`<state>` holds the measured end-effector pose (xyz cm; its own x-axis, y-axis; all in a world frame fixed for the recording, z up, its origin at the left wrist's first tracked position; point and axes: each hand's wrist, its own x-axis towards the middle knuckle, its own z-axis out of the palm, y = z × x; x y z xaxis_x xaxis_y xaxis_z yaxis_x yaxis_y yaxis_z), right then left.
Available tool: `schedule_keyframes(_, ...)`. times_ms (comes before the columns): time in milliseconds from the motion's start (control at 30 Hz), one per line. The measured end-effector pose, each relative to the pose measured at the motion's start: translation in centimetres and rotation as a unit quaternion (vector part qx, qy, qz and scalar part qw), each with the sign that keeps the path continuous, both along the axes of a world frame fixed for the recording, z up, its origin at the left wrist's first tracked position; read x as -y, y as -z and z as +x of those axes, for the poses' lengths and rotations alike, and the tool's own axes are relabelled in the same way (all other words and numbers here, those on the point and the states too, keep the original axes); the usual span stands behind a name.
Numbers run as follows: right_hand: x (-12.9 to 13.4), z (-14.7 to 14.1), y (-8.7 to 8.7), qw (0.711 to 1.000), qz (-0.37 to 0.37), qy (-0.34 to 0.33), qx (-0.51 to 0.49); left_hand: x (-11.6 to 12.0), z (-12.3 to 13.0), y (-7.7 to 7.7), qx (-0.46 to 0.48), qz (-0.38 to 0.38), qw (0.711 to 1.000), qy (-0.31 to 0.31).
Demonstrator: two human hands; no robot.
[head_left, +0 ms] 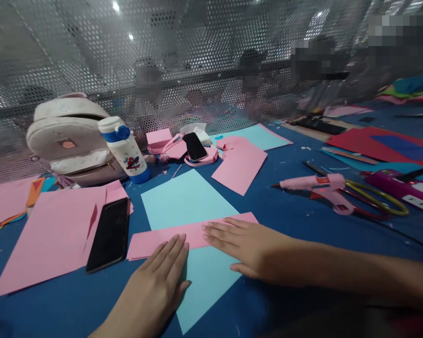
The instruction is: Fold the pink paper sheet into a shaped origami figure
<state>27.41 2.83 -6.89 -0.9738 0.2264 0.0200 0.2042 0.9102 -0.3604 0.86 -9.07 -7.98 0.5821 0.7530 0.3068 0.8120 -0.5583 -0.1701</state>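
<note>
A folded strip of pink paper (197, 234) lies across a light blue sheet (186, 197) on the blue table. My left hand (158, 277) rests flat on the strip's lower edge, fingers stretched out and pointing away from me. From the right, my right hand (243, 244) lies flat on the strip, its fingers extended and its thumb over the light blue sheet. At the strip's left end, layered edges show. Just left of it, a black phone (109, 234) lies on a large pink sheet (56, 230).
A pink glue gun (317, 185), scissors with yellow handles (377, 195) and a purple power strip (402, 188) are on the right. Behind stand a white backpack (74, 136) and a bottle (127, 152). A second phone (194, 146) and pink paper pieces (241, 166) lie by the perforated metal wall.
</note>
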Motion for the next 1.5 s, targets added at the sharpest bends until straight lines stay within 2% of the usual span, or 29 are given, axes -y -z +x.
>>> schedule_keyframes(233, -0.2, -1.3, -0.7, 0.999, 0.006, -0.026, 0.022, 0.0, -0.1, -0.7, -0.018, 0.014, 1.000, 0.004)
schedule_keyframes(500, -1.0, -2.7, -0.3, 0.997, -0.017, -0.070, 0.017, 0.5, -0.5, -0.8, -0.021, -0.003, 1.000, 0.008)
schedule_keyframes(867, -0.9, -3.0, -1.3, 0.995, -0.029, -0.062, 0.069, 2.1, -1.4, -0.8, -0.101, 0.073, 0.989, -0.078)
schedule_keyframes(1033, -1.0, -3.1, -1.3, 0.994, -0.017, -0.065, 0.081, 2.7, -2.6, -1.4, -0.160, 0.087, 0.980, -0.076)
schedule_keyframes(1233, -0.8, -2.8, -1.5, 0.995, -0.020, -0.062, 0.075, 2.5, -2.9, -2.4, -0.141, 0.112, 0.978, -0.110)
schedule_keyframes(1333, -0.9, -3.0, -1.8, 0.994, -0.035, -0.067, 0.081, 2.5, -2.7, -2.1, -0.142, 0.129, 0.974, -0.117)
schedule_keyframes(1500, -1.2, -4.7, -2.0, 0.993, -0.055, -0.082, 0.060, 2.7, -2.5, -1.1, -0.144, 0.136, 0.976, -0.088)
